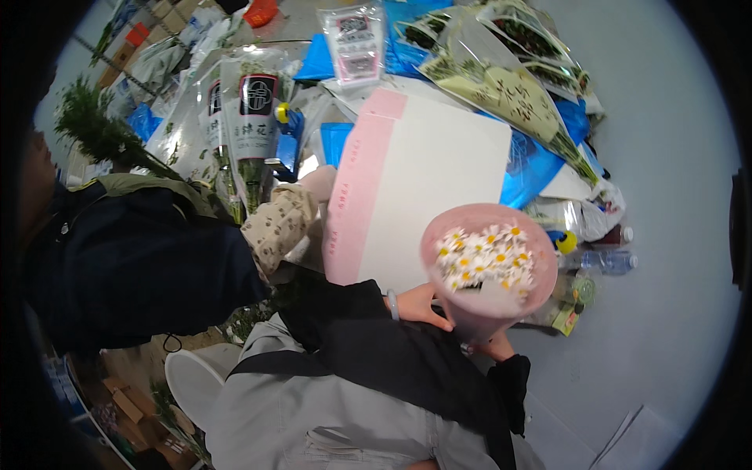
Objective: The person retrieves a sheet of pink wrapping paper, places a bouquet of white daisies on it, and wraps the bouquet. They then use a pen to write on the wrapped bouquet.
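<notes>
A bouquet of small white daisies with yellow centres [490,257] stands before me in a cone of pink wrapping paper [470,323], its open top facing up. My left hand [418,305], with a pale bangle at the wrist, grips the left side of the cone low down. Lower, beneath the cone, my right hand [498,346] is closed around its narrow end, partly hidden by the paper. Behind the bouquet, a large white sheet with a pink printed border [440,170] lies on the table.
A co-worker's patterned sleeve [279,226] reaches in from the left. Wrapped flower bunches [258,123] lie beyond it, and a cream-wrapped bunch [505,94] lies far right. Plastic bottles [608,261] and tape rolls [565,242] sit right of the bouquet. A white bucket [194,376] stands lower left.
</notes>
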Action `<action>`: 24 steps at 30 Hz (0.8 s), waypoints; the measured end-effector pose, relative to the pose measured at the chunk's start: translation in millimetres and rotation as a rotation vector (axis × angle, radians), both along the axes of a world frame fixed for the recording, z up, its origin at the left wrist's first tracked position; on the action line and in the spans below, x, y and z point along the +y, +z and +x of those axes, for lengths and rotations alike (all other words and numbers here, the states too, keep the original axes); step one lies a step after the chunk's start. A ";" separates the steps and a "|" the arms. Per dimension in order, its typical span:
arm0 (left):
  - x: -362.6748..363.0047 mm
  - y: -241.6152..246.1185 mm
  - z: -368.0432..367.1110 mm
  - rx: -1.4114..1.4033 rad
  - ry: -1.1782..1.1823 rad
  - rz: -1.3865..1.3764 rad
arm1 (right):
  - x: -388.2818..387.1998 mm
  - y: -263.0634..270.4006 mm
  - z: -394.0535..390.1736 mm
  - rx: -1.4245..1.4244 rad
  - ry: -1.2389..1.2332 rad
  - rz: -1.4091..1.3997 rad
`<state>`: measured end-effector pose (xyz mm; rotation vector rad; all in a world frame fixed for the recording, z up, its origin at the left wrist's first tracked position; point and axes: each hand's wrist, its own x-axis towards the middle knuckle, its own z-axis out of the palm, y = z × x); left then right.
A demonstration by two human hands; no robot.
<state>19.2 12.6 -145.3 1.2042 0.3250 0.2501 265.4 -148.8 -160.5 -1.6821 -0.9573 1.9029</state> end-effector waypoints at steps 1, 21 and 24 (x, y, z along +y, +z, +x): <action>6.4 2.0 -4.7 0.083 0.119 0.142 | 5.5 2.1 -3.4 -0.024 -0.065 0.037; 27.9 -39.7 -159.6 0.485 1.057 0.136 | 311.9 90.8 -16.2 -0.509 -0.188 0.513; 36.1 -50.5 -181.2 0.531 1.275 0.150 | 369.8 103.7 -25.1 -0.576 -0.113 0.479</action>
